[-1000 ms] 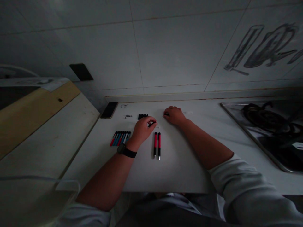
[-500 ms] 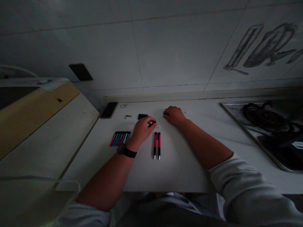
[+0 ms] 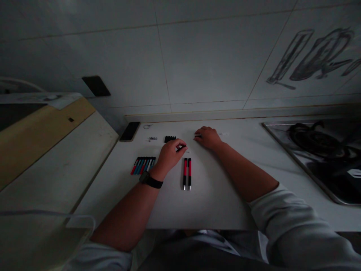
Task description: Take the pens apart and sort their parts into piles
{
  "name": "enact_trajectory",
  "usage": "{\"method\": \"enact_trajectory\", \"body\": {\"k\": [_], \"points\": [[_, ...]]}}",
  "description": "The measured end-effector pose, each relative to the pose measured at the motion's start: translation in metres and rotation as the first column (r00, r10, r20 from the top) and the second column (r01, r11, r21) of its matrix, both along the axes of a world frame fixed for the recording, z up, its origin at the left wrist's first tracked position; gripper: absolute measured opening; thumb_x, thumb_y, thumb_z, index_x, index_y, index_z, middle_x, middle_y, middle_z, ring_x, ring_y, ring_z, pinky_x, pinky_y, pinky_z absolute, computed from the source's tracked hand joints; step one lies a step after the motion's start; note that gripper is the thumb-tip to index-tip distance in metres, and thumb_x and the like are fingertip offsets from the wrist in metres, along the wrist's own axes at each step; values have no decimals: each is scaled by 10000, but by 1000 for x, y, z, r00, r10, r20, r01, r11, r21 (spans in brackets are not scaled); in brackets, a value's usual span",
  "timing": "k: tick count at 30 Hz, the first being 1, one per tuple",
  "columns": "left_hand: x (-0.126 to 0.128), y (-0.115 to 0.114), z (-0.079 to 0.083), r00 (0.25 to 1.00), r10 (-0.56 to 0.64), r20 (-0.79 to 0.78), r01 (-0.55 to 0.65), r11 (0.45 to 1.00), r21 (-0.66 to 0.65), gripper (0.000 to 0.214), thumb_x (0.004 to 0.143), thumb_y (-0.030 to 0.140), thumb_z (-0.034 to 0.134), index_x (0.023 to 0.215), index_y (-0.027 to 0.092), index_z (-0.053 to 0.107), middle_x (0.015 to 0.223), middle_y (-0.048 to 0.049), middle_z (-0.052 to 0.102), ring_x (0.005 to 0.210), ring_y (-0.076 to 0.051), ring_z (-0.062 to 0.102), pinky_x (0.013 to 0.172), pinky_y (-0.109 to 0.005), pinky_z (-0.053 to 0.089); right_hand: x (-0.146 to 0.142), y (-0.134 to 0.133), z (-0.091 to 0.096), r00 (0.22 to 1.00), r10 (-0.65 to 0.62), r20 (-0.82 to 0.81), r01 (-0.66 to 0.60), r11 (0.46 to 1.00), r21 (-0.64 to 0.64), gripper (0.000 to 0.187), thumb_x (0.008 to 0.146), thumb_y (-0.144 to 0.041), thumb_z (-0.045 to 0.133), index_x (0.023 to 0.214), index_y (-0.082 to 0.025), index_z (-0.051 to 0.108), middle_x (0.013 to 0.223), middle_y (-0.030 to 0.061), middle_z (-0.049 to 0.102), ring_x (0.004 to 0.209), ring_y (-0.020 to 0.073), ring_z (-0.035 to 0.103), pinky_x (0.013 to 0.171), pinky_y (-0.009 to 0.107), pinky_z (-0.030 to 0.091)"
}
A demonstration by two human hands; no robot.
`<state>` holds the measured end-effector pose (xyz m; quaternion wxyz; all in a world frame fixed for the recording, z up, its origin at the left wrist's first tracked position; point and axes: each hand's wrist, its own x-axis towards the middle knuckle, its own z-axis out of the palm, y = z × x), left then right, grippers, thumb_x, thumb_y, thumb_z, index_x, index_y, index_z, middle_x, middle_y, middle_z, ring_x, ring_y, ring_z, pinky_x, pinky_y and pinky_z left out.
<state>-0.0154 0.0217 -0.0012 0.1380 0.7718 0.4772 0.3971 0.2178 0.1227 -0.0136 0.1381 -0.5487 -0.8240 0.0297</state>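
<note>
My left hand [image 3: 170, 155], with a watch on its wrist, pinches a small black pen part [image 3: 181, 148] between thumb and fingers. Just below it two red-and-black pens [image 3: 187, 174] lie side by side, silver tips toward me. My right hand [image 3: 207, 137] rests on the counter farther right, fingers curled together over something small that I cannot make out. Behind my left hand stands a row of black pen parts [image 3: 170, 138]. Small springs [image 3: 152, 138] lie left of them, and red, blue and white pen barrels [image 3: 142, 165] sit left of my wrist.
A phone [image 3: 130, 131] lies at the back left, beside a thin ring [image 3: 147, 126]. Tiny clear pieces [image 3: 225, 134] are right of my right hand. A gas stove [image 3: 318, 146] borders the white counter [image 3: 214, 203] on the right; a white cabinet [image 3: 70, 158] is on the left.
The fingers of my right hand have shifted very slightly. My left hand keeps its pinch on the black pen part, and the laid-out pieces are unmoved.
</note>
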Motion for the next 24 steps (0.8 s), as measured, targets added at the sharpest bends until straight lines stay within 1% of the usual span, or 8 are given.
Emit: {"method": "enact_trajectory", "body": {"k": [6, 11, 12, 14, 16, 18, 20, 24], "points": [[0, 0, 0, 1000, 14, 3, -14, 1000, -18, 59, 904, 203, 722, 957, 216, 699, 928, -16, 745, 852, -167, 663, 813, -309, 520, 6, 1, 16, 989, -45, -139, 52, 998, 43, 275, 1014, -363, 557, 1151, -238, 760, 1224, 102, 716, 1128, 256, 637, 981, 372, 461], [-1, -1, 1, 999, 32, 15, -32, 999, -2, 57, 905, 207, 720, 959, 219, 705, 937, -17, 750, 848, -169, 666, 815, -312, 525, 1, -5, 29, 996, -51, -80, 56, 997, 60, 233, 982, -297, 591, 1117, -232, 770, 1174, 101, 734, 1066, 252, 651, 926, 353, 462], [-1, -1, 1, 999, 43, 18, -43, 999, 2, 59, 905, 209, 719, 963, 218, 706, 942, -20, 753, 849, -171, 669, 816, -314, 527, -1, -7, 32, 998, -17, -58, 18, 999, 30, 226, 973, -297, 601, 1105, -229, 772, 1142, 96, 743, 1030, 243, 659, 895, 340, 462], [-2, -1, 1, 997, 70, 26, -70, 997, 8, 68, 906, 213, 717, 974, 217, 708, 954, -27, 758, 859, -177, 677, 823, -318, 534, -8, -12, 37, 992, 125, -33, -127, 989, -80, 209, 953, -308, 629, 1078, -227, 775, 1057, 74, 761, 949, 218, 672, 824, 304, 456], [-2, 0, 0, 995, 92, 39, -93, 996, 14, 80, 905, 210, 717, 984, 217, 707, 966, -30, 761, 871, -180, 687, 834, -320, 541, -16, -19, 41, 955, 294, -34, -295, 933, -206, 194, 928, -321, 665, 1056, -229, 777, 998, 49, 771, 897, 197, 677, 774, 277, 445], [-2, 1, -1, 993, 105, 52, -106, 994, 21, 84, 904, 210, 718, 986, 219, 704, 972, -26, 762, 873, -178, 692, 836, -318, 544, -23, -26, 42, 918, 396, -31, -386, 872, -300, 215, 893, -351, 713, 1059, -230, 775, 994, 43, 776, 882, 194, 682, 752, 269, 439], [-2, 1, -1, 993, 110, 52, -111, 994, 24, 85, 904, 216, 720, 987, 221, 701, 973, -24, 763, 866, -178, 695, 829, -318, 546, -29, -31, 40, 907, 421, 2, -394, 851, -347, 252, 859, -368, 747, 1065, -225, 772, 1005, 54, 779, 883, 204, 686, 743, 273, 435], [-2, 1, 1, 992, 117, 38, -118, 993, 29, 93, 893, 208, 726, 981, 219, 697, 959, -31, 764, 850, -185, 695, 816, -324, 548, -35, -36, 37, 912, 407, 49, -368, 866, -338, 173, 855, -263, 703, 1003, -210, 774, 990, 66, 779, 886, 209, 682, 731, 276, 416]]}}
